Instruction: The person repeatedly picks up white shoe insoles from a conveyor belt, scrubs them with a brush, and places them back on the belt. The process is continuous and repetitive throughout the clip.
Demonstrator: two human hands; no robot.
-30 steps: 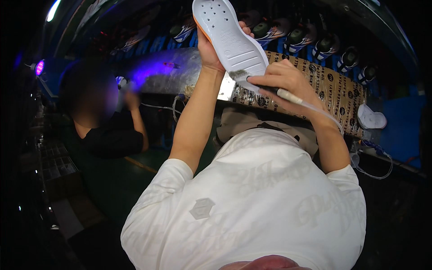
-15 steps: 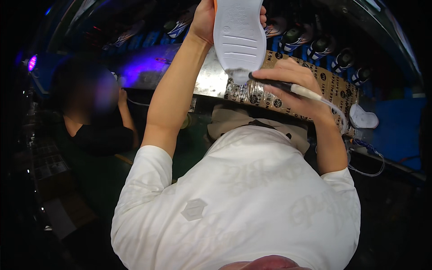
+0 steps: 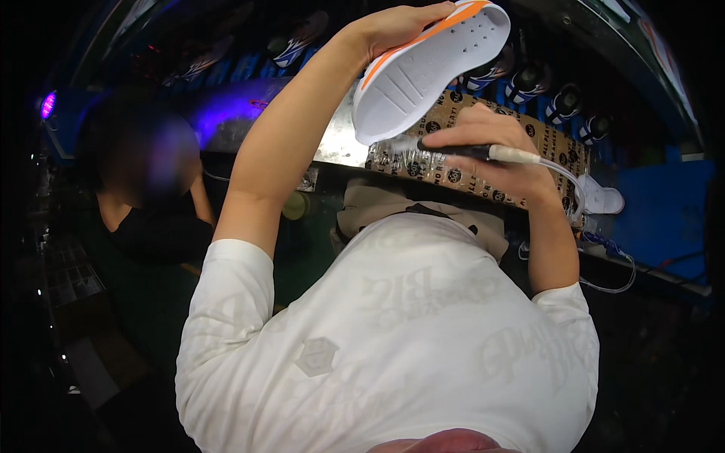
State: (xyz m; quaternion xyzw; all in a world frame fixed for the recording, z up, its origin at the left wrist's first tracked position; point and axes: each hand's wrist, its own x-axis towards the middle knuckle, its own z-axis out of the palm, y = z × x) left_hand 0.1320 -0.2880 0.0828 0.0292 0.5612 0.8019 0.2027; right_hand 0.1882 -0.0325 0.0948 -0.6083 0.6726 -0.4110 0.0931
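My left hand [image 3: 396, 29] grips a white shoe sole [image 3: 430, 72] by its left edge, over the bench's far side. The sole is tilted, with an orange stripe along its side, grooves at the near end and small dark studs at the far end. In my right hand [image 3: 495, 143] is a brush [image 3: 472, 151] with a black handle and a thin white hose [image 3: 563, 172] running from its back end. Its pale, blurred bristles lie just below the sole's near end; whether they touch it I cannot tell.
Brown printed cardboard [image 3: 540, 140] under clear film covers the bench beside bare metal [image 3: 343, 132]. Several shoes [image 3: 526, 81] stand in a row behind. A white shoe part [image 3: 603, 198] lies at right by a blue surface [image 3: 664, 219]. Another person [image 3: 155, 215] sits at left.
The sole has come nearer and turned: its near end swung left and its side with the orange stripe now shows. The brush stays in my right hand, slightly lower.
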